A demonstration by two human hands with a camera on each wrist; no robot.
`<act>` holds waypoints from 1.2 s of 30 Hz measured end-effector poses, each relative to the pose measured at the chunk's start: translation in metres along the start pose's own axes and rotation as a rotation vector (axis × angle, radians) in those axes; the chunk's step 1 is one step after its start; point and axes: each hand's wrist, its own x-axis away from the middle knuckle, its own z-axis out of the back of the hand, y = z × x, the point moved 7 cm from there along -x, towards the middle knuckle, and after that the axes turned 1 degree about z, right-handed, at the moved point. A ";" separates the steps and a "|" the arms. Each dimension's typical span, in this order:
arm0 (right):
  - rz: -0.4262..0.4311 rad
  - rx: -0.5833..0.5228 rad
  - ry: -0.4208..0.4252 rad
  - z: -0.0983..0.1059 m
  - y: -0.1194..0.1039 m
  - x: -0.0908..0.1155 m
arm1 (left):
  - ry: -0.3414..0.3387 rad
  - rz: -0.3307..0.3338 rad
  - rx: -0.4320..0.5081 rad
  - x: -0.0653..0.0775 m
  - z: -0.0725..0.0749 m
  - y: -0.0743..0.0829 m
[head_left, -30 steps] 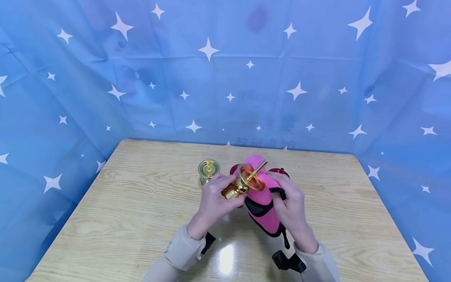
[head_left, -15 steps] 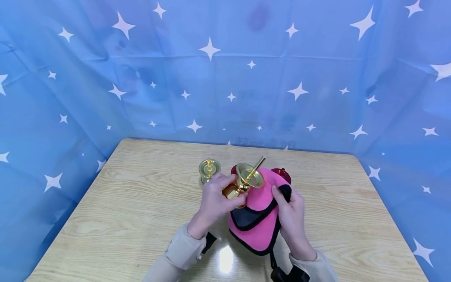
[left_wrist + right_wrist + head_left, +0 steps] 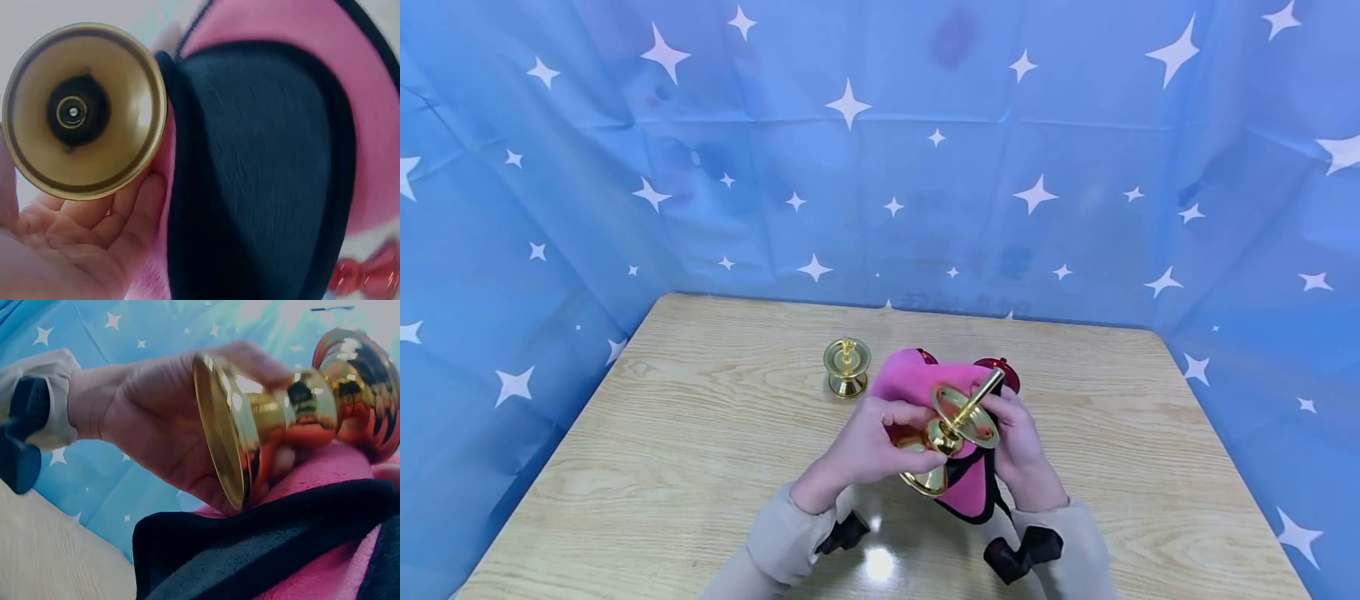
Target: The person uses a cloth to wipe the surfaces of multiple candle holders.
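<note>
My left hand [image 3: 880,446] grips a gold candlestick [image 3: 944,437] around its lower stem, tilted so its dish and spike lean up to the right. In the left wrist view the hollow underside of its base [image 3: 128,140] faces the camera. My right hand [image 3: 1018,446] holds a pink plush cloth [image 3: 906,379] with black trim and a dark patch [image 3: 262,156]. The cloth is bunched behind and under the candlestick, and the right fingers are at the dish, partly hidden by it. In the right wrist view the cloth lies against the candlestick's stem [image 3: 309,406].
A second gold candlestick [image 3: 847,367] stands upright on the wooden table [image 3: 700,433], left of the hands. Two red pieces [image 3: 1003,372] stand behind the cloth, one mostly covered. A blue star-patterned curtain [image 3: 880,167] rises behind and beside the table.
My left hand has brought the gold candlestick lower and to the right, off the standing one. The cloth spread downward in my right hand, then was gathered up around the candlestick.
</note>
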 end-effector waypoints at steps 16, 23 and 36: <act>-0.102 -0.026 0.283 0.008 0.014 0.004 | 0.276 0.194 -0.151 -0.004 0.018 -0.021; -0.098 0.170 0.531 0.006 0.020 0.020 | 0.434 0.167 -0.300 -0.008 0.024 -0.018; 0.056 0.363 0.503 -0.014 0.009 0.037 | 0.574 0.177 -0.354 -0.009 0.038 -0.018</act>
